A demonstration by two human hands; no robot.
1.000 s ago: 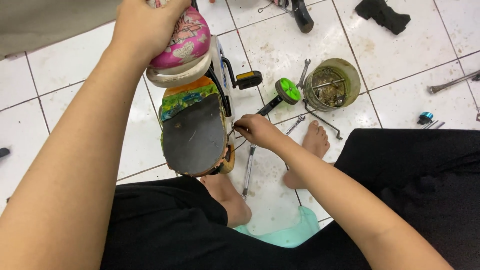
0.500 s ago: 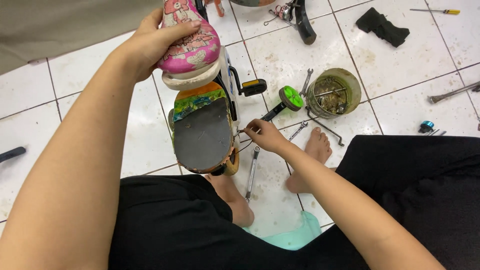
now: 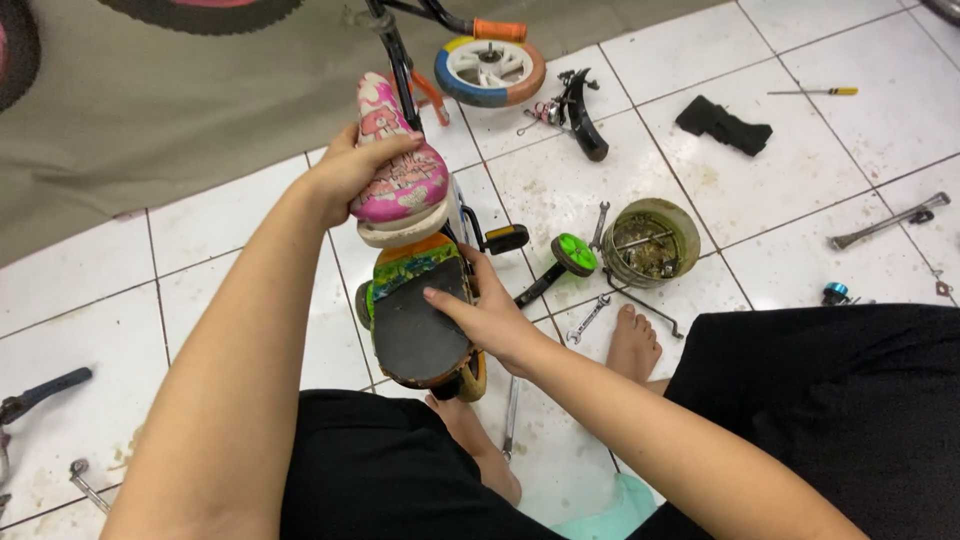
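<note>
Child's bicycle point(image 3: 420, 300) upended between the knees on the tiled floor point(image 3: 760, 190), seen from the head camera. Left hand point(image 3: 350, 175) clamped around the pink saddle point(image 3: 400, 165), fingers closed on it. Right hand point(image 3: 490, 310) laid flat over the black rear seat pad point(image 3: 415, 335), fingers loosely spread, gripping nothing. Best steadied firmly at the saddle, pressing evenly; spanner point(image 3: 587, 318) near

bicycle tyre point(image 3: 200, 12) — cropped, tub's contents point(image 3: 652, 255) unclear
</note>
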